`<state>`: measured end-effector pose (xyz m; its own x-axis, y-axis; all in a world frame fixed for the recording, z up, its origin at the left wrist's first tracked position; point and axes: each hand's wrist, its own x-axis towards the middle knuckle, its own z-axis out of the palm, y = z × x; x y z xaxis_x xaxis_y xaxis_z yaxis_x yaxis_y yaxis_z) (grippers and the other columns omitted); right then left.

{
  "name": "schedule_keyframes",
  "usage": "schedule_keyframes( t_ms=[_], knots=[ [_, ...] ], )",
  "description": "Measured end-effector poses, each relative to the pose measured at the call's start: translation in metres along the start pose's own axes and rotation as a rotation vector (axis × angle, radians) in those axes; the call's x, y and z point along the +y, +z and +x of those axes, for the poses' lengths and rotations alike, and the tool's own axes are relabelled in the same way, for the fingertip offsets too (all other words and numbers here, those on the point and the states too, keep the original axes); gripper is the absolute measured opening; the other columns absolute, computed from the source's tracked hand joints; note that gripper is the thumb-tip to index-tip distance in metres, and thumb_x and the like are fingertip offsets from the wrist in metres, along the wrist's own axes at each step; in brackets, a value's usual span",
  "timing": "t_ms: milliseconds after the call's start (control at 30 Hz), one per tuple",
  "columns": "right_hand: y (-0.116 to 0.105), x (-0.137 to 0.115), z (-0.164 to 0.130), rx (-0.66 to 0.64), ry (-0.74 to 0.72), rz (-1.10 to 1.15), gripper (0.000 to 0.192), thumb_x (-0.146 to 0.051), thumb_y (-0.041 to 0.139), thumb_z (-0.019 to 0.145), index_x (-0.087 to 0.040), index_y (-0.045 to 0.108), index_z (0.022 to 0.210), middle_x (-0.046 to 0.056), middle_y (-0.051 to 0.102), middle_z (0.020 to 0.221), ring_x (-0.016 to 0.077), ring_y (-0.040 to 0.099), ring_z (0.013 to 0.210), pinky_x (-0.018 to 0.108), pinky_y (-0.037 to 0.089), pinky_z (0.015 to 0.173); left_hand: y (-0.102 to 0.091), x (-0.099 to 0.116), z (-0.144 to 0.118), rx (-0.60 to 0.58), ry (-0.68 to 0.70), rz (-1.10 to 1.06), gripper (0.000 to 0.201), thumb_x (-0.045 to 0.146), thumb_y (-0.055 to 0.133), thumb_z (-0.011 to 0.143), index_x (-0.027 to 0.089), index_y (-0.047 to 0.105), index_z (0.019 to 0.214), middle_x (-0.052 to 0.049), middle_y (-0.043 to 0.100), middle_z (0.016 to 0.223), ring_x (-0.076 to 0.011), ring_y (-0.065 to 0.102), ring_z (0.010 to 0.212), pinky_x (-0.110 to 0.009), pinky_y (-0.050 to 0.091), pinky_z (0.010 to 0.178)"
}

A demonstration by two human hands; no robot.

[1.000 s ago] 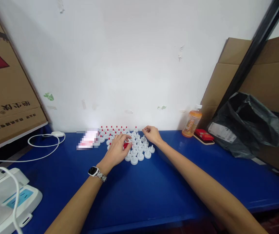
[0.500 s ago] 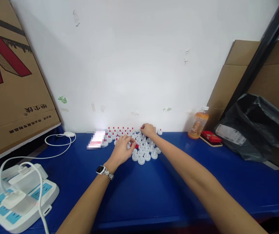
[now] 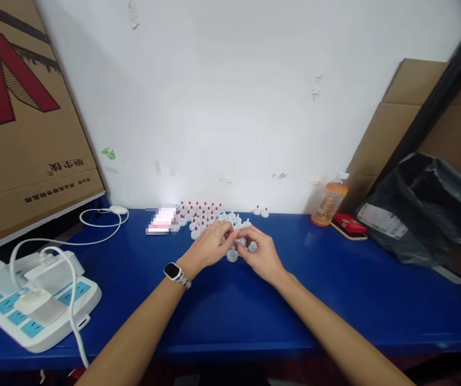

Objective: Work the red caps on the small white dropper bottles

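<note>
My left hand (image 3: 211, 242), with a watch (image 3: 173, 271) at its wrist, and my right hand (image 3: 261, 252) come together above a cluster of white plastic nozzle caps (image 3: 232, 256). The thumb and fingers of each are pinched near one another; anything between them is hidden. Under and around my hands stand several white caps with bare pointed nozzles. Behind my left hand, white caps with red tips (image 3: 195, 233) are grouped toward the wall. Two more red-tipped caps (image 3: 265, 213) stand apart, beyond my right hand.
A pixelated bright phone-like screen (image 3: 162, 220) lies left of the caps. At left are a power strip (image 3: 49, 327) with white cables and a large carton (image 3: 33, 139). On the right stand an orange drink bottle (image 3: 329, 201), a red packet (image 3: 349, 223) and a dark plastic bag (image 3: 415, 209).
My right hand has come back from the wall side to meet my left hand over the caps. A second red-tipped cap now stands at the right by the wall. The view has shifted slightly.
</note>
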<state>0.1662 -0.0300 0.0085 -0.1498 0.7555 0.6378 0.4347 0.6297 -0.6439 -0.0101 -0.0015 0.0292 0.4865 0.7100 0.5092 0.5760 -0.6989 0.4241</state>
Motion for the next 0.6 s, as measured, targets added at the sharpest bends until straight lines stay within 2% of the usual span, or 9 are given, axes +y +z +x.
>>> schedule_keyframes(
  t_ms=[133, 300, 400, 467, 600],
  knots=[
    [-0.004, 0.002, 0.005, 0.058, 0.04, 0.034, 0.013, -0.021, 0.06, 0.082, -0.021, 0.067, 0.092, 0.003, 0.069, 0.091, 0.0169, 0.06, 0.076, 0.03, 0.05, 0.074, -0.002, 0.006, -0.001, -0.062, 0.054, 0.024, 0.033, 0.045, 0.036, 0.1, 0.022, 0.048, 0.08, -0.001, 0.054, 0.08, -0.0183, 0.052, 0.08, -0.033, 0.044, 0.073],
    [-0.003, -0.003, 0.002, 0.048, 0.028, 0.013, 0.011, -0.02, 0.059, 0.082, -0.022, 0.065, 0.092, 0.001, 0.069, 0.088, 0.0166, 0.06, 0.077, 0.03, 0.05, 0.076, 0.002, 0.011, 0.0, -0.037, 0.122, 0.09, 0.027, 0.034, 0.028, 0.103, 0.022, 0.049, 0.091, -0.004, 0.056, 0.089, -0.0189, 0.053, 0.083, -0.033, 0.044, 0.075],
    [0.0, -0.007, 0.003, 0.076, 0.009, -0.016, 0.011, -0.02, 0.059, 0.083, -0.022, 0.063, 0.094, 0.001, 0.067, 0.088, 0.0167, 0.06, 0.076, 0.03, 0.05, 0.076, 0.006, 0.011, 0.002, -0.012, 0.175, 0.125, 0.029, 0.031, 0.027, 0.103, 0.022, 0.049, 0.086, -0.003, 0.055, 0.085, -0.0193, 0.052, 0.081, -0.034, 0.043, 0.075],
    [-0.005, -0.005, 0.007, 0.113, -0.033, -0.058, 0.011, -0.019, 0.057, 0.085, -0.022, 0.063, 0.094, 0.003, 0.066, 0.092, 0.0176, 0.06, 0.082, 0.03, 0.049, 0.079, 0.004, 0.01, 0.004, 0.056, 0.122, 0.094, 0.032, 0.031, 0.028, 0.103, 0.021, 0.046, 0.079, -0.002, 0.054, 0.077, -0.0182, 0.05, 0.074, -0.032, 0.041, 0.07],
    [-0.027, 0.014, 0.017, 0.269, -0.009, -0.185, 0.008, -0.018, 0.055, 0.083, -0.021, 0.063, 0.083, 0.005, 0.065, 0.091, 0.0187, 0.06, 0.082, 0.032, 0.048, 0.079, -0.01, -0.006, 0.009, 0.317, -0.181, 0.027, 0.039, 0.038, 0.022, 0.103, 0.022, 0.04, 0.072, 0.001, 0.046, 0.063, -0.0162, 0.045, 0.06, -0.031, 0.036, 0.059]
  ],
)
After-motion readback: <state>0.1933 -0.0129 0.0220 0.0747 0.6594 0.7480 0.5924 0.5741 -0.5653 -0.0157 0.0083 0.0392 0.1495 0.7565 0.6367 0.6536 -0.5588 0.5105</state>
